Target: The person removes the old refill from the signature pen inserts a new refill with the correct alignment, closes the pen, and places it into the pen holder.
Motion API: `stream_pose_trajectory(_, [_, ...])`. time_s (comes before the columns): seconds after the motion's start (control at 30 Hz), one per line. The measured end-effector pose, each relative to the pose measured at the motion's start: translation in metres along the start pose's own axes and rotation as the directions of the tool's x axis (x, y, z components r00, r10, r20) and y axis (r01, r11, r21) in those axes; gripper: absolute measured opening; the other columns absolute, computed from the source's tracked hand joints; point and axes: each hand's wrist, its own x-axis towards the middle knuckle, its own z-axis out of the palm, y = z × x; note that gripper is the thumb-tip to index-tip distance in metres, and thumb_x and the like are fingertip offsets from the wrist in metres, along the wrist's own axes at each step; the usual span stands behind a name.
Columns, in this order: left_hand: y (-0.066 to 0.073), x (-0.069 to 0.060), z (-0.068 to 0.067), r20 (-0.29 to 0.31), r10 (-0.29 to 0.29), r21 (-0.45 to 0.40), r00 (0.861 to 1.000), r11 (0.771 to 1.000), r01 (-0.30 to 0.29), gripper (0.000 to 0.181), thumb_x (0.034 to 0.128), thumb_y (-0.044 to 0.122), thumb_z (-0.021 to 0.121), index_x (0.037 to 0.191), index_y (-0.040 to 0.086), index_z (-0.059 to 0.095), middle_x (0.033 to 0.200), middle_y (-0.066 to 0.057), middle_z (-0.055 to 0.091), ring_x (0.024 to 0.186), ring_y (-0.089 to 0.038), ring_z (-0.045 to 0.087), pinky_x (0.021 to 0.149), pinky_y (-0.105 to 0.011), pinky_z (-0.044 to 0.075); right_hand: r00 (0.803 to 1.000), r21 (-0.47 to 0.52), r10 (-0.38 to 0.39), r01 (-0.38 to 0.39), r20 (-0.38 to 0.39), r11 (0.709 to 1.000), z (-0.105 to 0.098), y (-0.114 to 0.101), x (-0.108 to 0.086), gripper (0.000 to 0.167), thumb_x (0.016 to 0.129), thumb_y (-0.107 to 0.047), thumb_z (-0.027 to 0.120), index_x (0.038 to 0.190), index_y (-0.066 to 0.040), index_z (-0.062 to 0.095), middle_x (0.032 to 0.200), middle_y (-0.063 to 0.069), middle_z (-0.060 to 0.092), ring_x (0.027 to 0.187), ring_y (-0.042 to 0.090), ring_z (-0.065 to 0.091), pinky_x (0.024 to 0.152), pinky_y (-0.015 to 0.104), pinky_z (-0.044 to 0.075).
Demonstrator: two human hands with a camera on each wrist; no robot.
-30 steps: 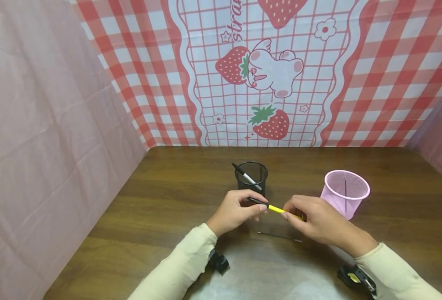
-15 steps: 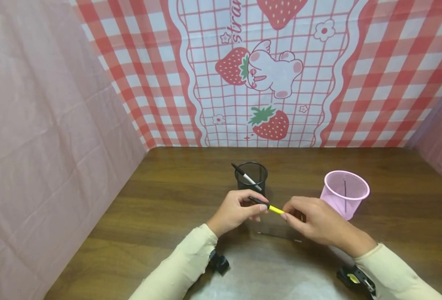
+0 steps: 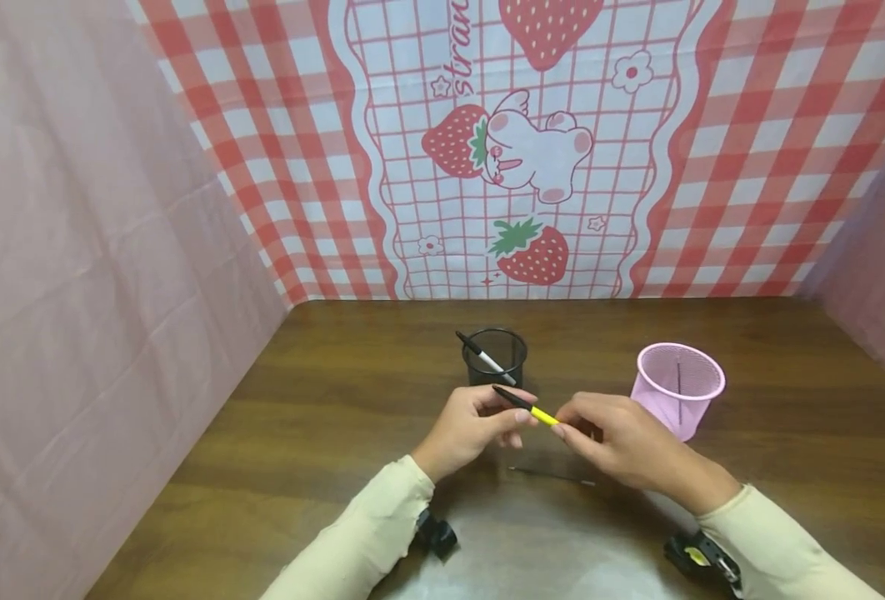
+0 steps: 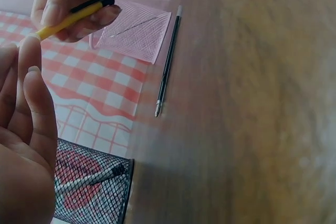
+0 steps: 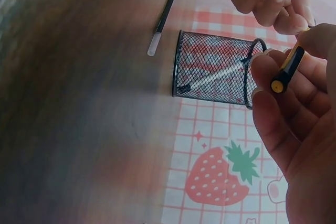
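Both hands meet on a yellow and black pen (image 3: 544, 416) above the table. My left hand (image 3: 467, 430) pinches it near its black end with thumb and fingertips. From the other side, my right hand (image 3: 626, 440) pinches the yellow barrel; in the right wrist view, the pen's black end with a yellow centre (image 5: 278, 85) points out between its fingers. Below the hands a thin dark pen refill (image 4: 168, 61) lies on the table, its metal tip toward the left. Part of the barrel is hidden by the right fingers.
Behind the left hand stands a black mesh cup (image 3: 513, 354) holding a black and white marker (image 3: 493, 363). A pink mesh cup (image 3: 648, 402) is beyond the right hand, with a thin dark stick (image 3: 679, 392) visible in it. A checked strawberry cloth (image 3: 322, 167) hangs at the table's back.
The pen's black end has tilted up slightly. The hands keep their pinch on the pen, and the head view has shifted a little. Cups and refill stay in place.
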Motion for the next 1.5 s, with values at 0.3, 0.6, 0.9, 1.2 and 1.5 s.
stream_pose_trajectory(0.3, [0.0028,0.0017,0.0048,-0.069,0.011,0.007,0.998,1.000,-0.011,0.023,0.0952,0.009,0.069,0.115,-0.002,0.071,0.085,-0.027,0.067,0.062,-0.015,0.066,0.059,-0.034,0.058,1.000,-0.016,-0.017,0.017,-0.006,1.000,0.0002,-0.0008,0.0049,0.006,0.097,-0.023,0.068,0.092,-0.020,0.069,0.078,-0.021,0.055,0.064,-0.003,0.049,0.054,0.016,0.043])
stream_pose_trajectory(0.6, [-0.0016,-0.0004,0.0053,-0.080,0.001,0.034,0.997,0.999,0.001,0.023,0.0952,0.010,0.069,0.112,-0.005,0.070,0.077,-0.021,0.068,0.061,-0.014,0.066,0.057,-0.033,0.057,1.000,0.000,-0.013,0.013,0.011,1.000,0.0029,-0.0012,0.0033,0.006,0.092,-0.014,0.073,0.093,-0.019,0.070,0.078,-0.021,0.054,0.063,-0.004,0.048,0.055,0.012,0.040])
stream_pose_trajectory(0.9, [-0.0021,-0.0012,0.0047,-0.090,-0.001,0.046,0.996,0.999,0.005,0.022,0.0966,0.012,0.068,0.112,-0.004,0.070,0.084,-0.027,0.065,0.060,-0.015,0.066,0.056,-0.029,0.055,0.999,-0.011,0.026,-0.026,0.038,1.000,0.0054,-0.0003,-0.0001,0.007,0.091,-0.013,0.073,0.092,-0.019,0.069,0.078,-0.022,0.054,0.064,-0.004,0.048,0.056,0.012,0.040])
stream_pose_trajectory(1.2, [-0.0013,-0.0019,0.0043,-0.087,-0.005,0.059,0.996,0.998,0.010,0.023,0.0969,0.013,0.067,0.111,-0.005,0.070,0.080,-0.024,0.066,0.059,-0.014,0.065,0.055,-0.026,0.052,0.999,-0.012,0.019,-0.019,0.039,1.000,0.0078,0.0002,-0.0019,0.005,0.091,-0.013,0.073,0.092,-0.017,0.070,0.078,-0.022,0.055,0.064,-0.004,0.048,0.056,0.012,0.040])
stream_pose_trajectory(1.5, [0.0000,-0.0029,0.0033,-0.087,-0.025,0.056,0.996,0.998,0.029,0.024,0.0970,0.014,0.067,0.113,-0.004,0.070,0.087,-0.028,0.066,0.061,-0.014,0.066,0.057,-0.029,0.055,0.999,-0.010,0.016,-0.016,0.047,1.000,0.0083,-0.0003,-0.0013,0.014,0.088,-0.009,0.075,0.092,-0.021,0.069,0.078,-0.023,0.054,0.064,-0.005,0.048,0.056,0.012,0.040])
